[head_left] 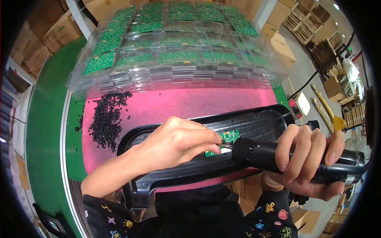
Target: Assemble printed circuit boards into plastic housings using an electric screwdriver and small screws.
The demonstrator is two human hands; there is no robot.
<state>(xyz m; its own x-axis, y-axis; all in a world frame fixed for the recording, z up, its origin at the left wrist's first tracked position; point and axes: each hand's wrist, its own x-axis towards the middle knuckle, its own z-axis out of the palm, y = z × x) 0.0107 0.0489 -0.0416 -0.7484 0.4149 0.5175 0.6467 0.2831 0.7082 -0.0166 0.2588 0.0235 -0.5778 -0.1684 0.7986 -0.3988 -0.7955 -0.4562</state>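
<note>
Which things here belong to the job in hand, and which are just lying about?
Likely the job:
black power tool in the right hand
green circuit board
black plastic housing
small black pieces
stacked clear trays

Probably lying about:
cardboard boxes
wooden pallets

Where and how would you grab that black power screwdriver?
The black power screwdriver is probably best gripped by its thick, round body behind the marked collar, coming from the right. It lies sideways, bit end pointing left by the green board, so the right hand can wrap the barrel, clear of the left hand near the bit.
</note>
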